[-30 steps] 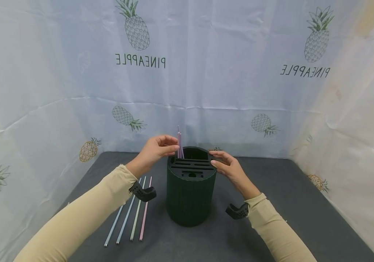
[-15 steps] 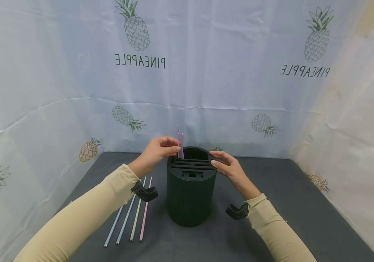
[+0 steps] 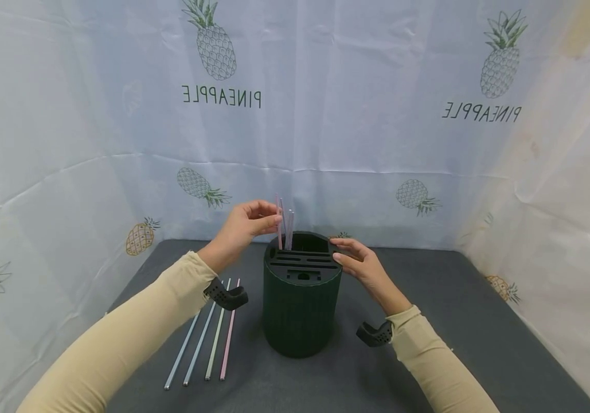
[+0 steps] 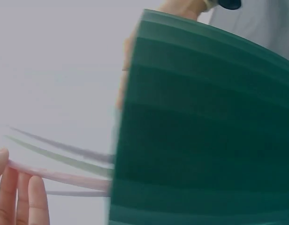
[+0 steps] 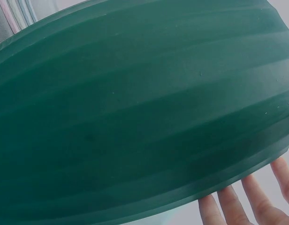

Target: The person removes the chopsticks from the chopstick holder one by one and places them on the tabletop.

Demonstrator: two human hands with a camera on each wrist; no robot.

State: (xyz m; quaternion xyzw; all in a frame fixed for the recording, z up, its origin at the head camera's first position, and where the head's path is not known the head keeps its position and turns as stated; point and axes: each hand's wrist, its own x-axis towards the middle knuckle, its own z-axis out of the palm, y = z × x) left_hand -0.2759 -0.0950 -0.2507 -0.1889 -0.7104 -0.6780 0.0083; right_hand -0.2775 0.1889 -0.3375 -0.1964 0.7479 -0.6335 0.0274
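Note:
A dark green ribbed pen holder (image 3: 301, 318) stands upright on the table, with an open rear compartment and a slotted black top. Above its back left rim, my left hand (image 3: 245, 226) pinches the upper part of a pink straw (image 4: 60, 176) between thumb and fingers. Its lower end is hidden inside the holder. Close by, a green straw (image 4: 55, 153) and a purple straw (image 4: 69, 148) also stick out of the holder. My right hand (image 3: 364, 269) rests at the right rim, its nearly straight fingers (image 5: 259, 201) touching the holder's wall.
Left of the holder, several straws lie side by side on the dark grey table (image 3: 403, 378): blue, green and a pink one (image 3: 230, 338). A white curtain (image 3: 351, 126) with pineapple prints encloses the back and sides.
My left hand has risen a little and shifted slightly left, and the pink straw now stands farther from the others. My right hand and the holder have stayed put.

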